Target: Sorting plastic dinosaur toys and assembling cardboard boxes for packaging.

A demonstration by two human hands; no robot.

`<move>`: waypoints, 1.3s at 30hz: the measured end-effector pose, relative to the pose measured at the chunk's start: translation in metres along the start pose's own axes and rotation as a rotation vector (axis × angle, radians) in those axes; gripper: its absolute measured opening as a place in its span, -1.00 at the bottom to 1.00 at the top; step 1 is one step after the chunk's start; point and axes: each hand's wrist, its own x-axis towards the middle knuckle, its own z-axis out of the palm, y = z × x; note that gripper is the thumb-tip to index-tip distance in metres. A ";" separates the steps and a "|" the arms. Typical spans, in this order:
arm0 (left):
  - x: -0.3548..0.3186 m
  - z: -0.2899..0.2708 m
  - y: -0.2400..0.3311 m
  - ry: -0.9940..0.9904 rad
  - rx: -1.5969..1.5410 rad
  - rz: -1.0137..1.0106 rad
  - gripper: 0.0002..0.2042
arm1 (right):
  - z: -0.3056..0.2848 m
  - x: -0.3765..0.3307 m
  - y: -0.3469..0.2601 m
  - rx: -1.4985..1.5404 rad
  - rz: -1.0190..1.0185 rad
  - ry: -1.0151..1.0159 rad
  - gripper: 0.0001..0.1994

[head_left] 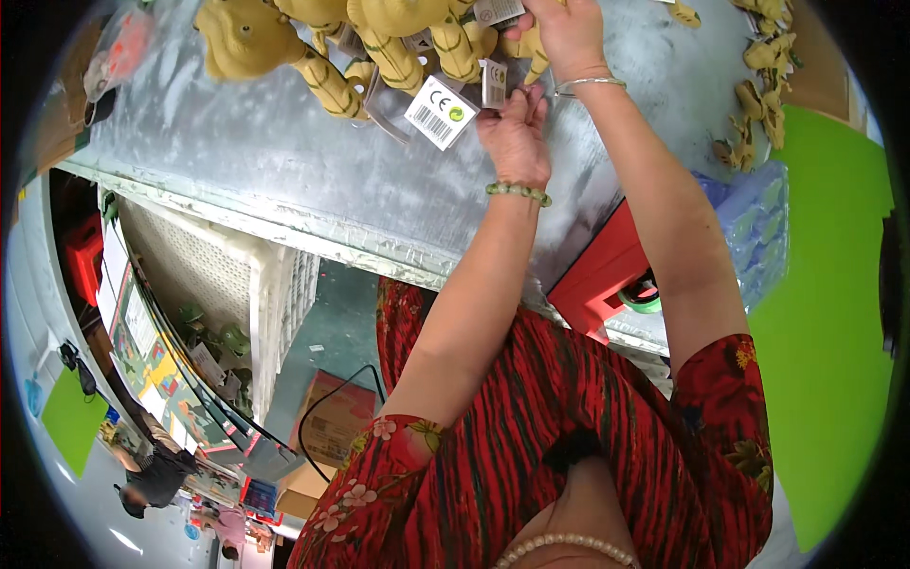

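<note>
At the far side of the grey metal table (265, 142) stand several mustard-yellow toy dinosaurs (246, 43), cut off by the top edge. White paper tags (441, 112) hang from them. My right hand (573, 43) is closed round a yellow toy dinosaur (535, 59), mostly hidden by the fingers and the frame edge. Just below it, the fingertips of my left hand (517, 142) are pressed together by the toy's tapered end, next to a small hanging tag (494, 83). What they pinch is too small to make out.
More small yellow dinosaurs (758, 104) line the right side. A red holder (607, 275) with a green tape roll, blue plastic wrap (758, 223) and a bright green sheet (834, 284) lie right. Below left are a white crate (265, 284) and cardboard box (332, 417); people work beyond.
</note>
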 end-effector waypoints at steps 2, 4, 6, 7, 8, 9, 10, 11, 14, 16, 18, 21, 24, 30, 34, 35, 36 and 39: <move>0.002 -0.003 0.003 0.020 0.013 -0.005 -0.78 | 0.002 -0.001 0.001 -0.046 0.073 -0.005 -0.91; 0.002 -0.003 0.004 0.035 0.026 -0.018 -0.78 | 0.000 -0.001 0.011 -0.216 -0.247 -0.063 -0.87; 0.002 -0.003 0.004 0.016 -0.007 -0.008 -0.76 | -0.003 -0.003 0.013 -0.342 -0.366 -0.068 -0.86; 0.002 -0.004 0.005 0.019 -0.009 -0.007 -0.76 | -0.002 -0.004 0.012 -0.465 -0.487 -0.075 -0.84; 0.002 -0.004 0.005 0.029 -0.019 -0.008 -0.75 | -0.001 -0.005 0.011 -0.465 -0.486 -0.078 -0.84; 0.002 -0.004 0.006 0.037 -0.029 -0.010 -0.75 | 0.002 -0.007 0.005 -0.463 -0.414 -0.070 -0.82; 0.002 -0.004 0.007 0.038 -0.030 -0.010 -0.75 | 0.003 -0.008 0.002 -0.460 -0.342 -0.062 -0.81; 0.002 -0.004 0.007 0.050 -0.034 -0.012 -0.75 | 0.003 -0.007 0.005 -0.460 -0.342 -0.062 -0.81; 0.002 -0.003 0.007 0.053 -0.034 -0.028 -0.76 | -0.001 -0.005 0.011 -0.480 -0.533 -0.029 -0.80; 0.002 -0.004 0.008 0.055 -0.030 -0.033 -0.77 | -0.001 -0.013 0.005 -0.466 -0.280 -0.105 -0.82; 0.001 -0.003 0.009 0.062 -0.047 -0.039 -0.79 | 0.001 -0.018 0.012 -0.419 -0.366 -0.072 -0.83; -0.001 0.000 0.011 0.069 -0.036 -0.022 -0.79 | 0.002 -0.018 0.022 -0.468 -0.728 0.030 -0.85; -0.001 -0.002 0.008 0.049 0.016 -0.048 -0.82 | -0.006 -0.013 0.029 -0.383 -0.613 0.048 -0.89; -0.002 -0.007 0.006 0.051 0.095 -0.005 -0.90 | -0.004 -0.015 0.036 -0.156 -0.430 0.005 -0.90; -0.007 -0.015 0.012 0.065 0.198 -0.056 -0.92 | -0.004 -0.020 0.019 -0.073 -0.254 -0.033 -0.88; -0.007 -0.016 0.015 0.084 0.211 -0.065 -0.92 | -0.006 -0.023 0.012 -0.071 -0.156 -0.108 -0.88; -0.008 -0.015 0.016 0.098 0.226 -0.078 -0.92 | -0.008 -0.023 0.010 -0.073 -0.158 -0.107 -0.88; -0.011 -0.017 0.017 0.067 0.239 -0.083 -0.91 | -0.013 -0.021 0.009 -0.085 -0.219 -0.155 -0.87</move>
